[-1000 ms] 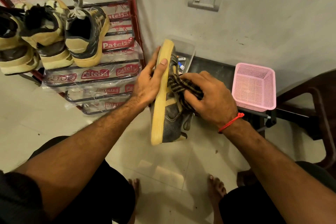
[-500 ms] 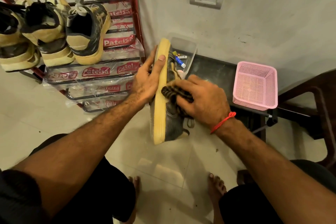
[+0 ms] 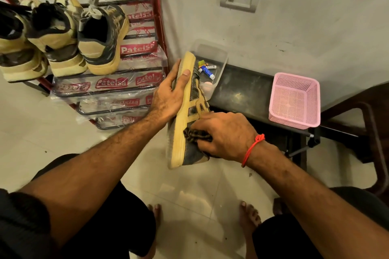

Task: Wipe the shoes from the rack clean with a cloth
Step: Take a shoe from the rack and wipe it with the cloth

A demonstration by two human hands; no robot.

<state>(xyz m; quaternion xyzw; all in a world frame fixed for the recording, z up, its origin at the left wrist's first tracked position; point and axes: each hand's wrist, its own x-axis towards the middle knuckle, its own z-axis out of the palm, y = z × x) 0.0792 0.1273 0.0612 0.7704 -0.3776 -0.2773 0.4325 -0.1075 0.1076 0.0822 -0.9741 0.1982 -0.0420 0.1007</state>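
Yellow-soled shoe (image 3: 190, 111) gripped by left hand (image 3: 168, 99), right fingers (image 3: 202, 125) pressing cloth (image 3: 194, 135) on it

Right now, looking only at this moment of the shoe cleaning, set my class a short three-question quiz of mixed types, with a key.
1. True or false: the left hand holds the shoe by its sole.
2. What does the right hand press against the shoe's side?
A. a brush
B. a striped cloth
C. a sponge
3. Fill in: the pink basket stands on a dark ____ by the wall.

Key
1. True: the thumb lies over the sole's edge.
2. B
3. bench, where a clear tray of small items also stands.
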